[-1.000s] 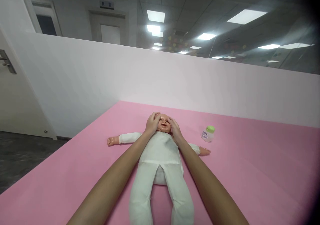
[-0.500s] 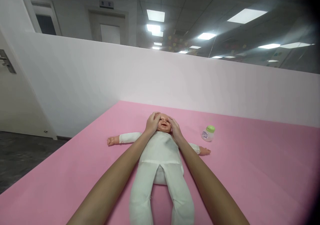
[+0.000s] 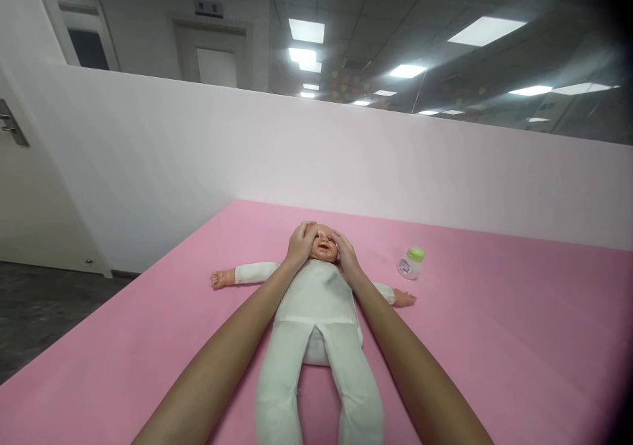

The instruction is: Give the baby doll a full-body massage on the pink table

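A baby doll point(image 3: 316, 293) with a white cloth body lies on its back, arms spread to the sides and legs toward me. Its hard plastic head point(image 3: 325, 246) is between my hands. My left hand point(image 3: 299, 242) rests flat along the left side of the head, fingers stretched up toward the forehead. Against the right side lies my right hand point(image 3: 347, 255), its fingertips by the doll's eye and temple. Both hands touch the head without closing around it. My palms hide its sides.
The doll lies on a pink tabletop point(image 3: 469, 339). Right of its head stands a small clear bottle point(image 3: 409, 266) with a green cap. A white partition point(image 3: 346, 155) rises behind the table. At the left are a door point(image 3: 34, 188) and dark floor point(image 3: 44, 313).
Both hands stay at the same place on the doll's head. The whole view has shifted very slightly; nothing else visibly moved.
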A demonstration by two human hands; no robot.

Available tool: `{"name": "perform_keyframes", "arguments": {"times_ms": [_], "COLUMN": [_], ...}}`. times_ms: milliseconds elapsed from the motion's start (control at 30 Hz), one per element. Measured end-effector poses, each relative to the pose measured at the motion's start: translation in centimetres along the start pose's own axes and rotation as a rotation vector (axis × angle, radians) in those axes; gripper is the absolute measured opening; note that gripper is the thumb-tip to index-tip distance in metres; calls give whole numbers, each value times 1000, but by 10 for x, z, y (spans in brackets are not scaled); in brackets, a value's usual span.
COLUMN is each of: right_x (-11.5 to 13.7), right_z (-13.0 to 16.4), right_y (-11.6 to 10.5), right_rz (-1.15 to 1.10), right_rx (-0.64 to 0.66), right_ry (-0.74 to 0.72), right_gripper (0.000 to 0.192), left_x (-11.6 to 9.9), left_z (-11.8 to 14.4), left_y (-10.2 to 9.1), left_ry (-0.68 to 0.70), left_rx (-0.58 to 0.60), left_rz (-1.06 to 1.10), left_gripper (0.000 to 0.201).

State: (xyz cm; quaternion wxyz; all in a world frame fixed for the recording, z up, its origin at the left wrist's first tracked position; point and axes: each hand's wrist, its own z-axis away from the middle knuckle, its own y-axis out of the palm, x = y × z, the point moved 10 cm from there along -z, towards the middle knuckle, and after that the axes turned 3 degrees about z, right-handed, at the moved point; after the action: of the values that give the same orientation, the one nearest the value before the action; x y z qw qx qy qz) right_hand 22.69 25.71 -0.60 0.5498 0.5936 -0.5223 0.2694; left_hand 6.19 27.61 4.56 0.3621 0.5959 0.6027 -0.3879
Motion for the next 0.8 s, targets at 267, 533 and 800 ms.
{"name": "perform_keyframes", "arguments": {"times_ms": [267,533,800], "right_x": [-2,-2,-3], "right_z": [-2,-1,-1], "right_y": [-1,-1,-2], "right_rz": [4,2,-5], "right_rx": [-1,7,-16], "right_ry": [5,1,24], "right_gripper": [36,35,37], "left_x": [1,-2,-1], "left_z": [-2,1,0], "left_y": [0,0,0], "left_ry": [-3,7,-11], "left_rx": [-8,4,1], "left_rz": [-8,-9,-18], "left_gripper": [28,26,27]}}
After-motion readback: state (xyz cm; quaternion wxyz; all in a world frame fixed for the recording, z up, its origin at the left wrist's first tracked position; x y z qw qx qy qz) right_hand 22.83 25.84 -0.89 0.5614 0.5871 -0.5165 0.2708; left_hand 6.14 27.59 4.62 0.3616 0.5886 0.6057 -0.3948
